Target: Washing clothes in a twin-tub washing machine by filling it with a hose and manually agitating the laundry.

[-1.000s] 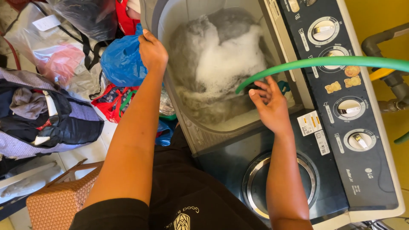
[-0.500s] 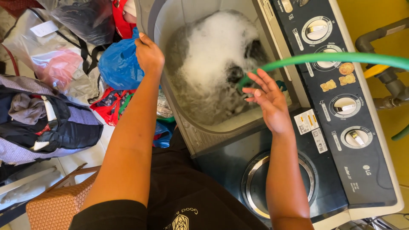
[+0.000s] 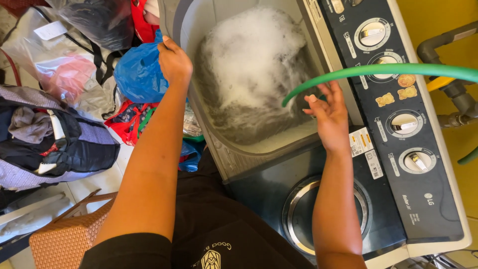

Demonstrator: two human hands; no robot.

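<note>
1. The right hand (image 3: 331,117) is hanging open over the tub's near rim, fingers spread and slack, gripping nothing. Half a second ago it was reaching up under the hose end; now it is sitting a touch lower and further from the tip, so it looks to be letting the hose alone.

2. The hose (image 3: 378,70) is arcing in green from the right edge, across the dial panel (image 3: 393,119), with its end dipping into the tub just above the right fingertips. Whether the fingertips are touching it, I cannot tell; they are just beside it.

3. The left hand (image 3: 174,62) is curling closed on the tub's far-left rim, bracing there, the same place as a second ago. A blue bag (image 3: 139,74) is bulging right beside it.

4. The tub (image 3: 209,124) is brimming with white foam (image 3: 249,55), and the foam is spreading wider and higher than a second ago, when grey wet cloth was showing through. My reading: the water is churning and the wash is well under way.

5. Nearer the person, the round spinner lid (image 3: 298,214) is sitting shut in the dark top.

6. Further out on the left, bags and heaped clothes (image 3: 55,134) are crowding the floor, with a woven basket (image 3: 64,239) at the bottom corner.
</note>
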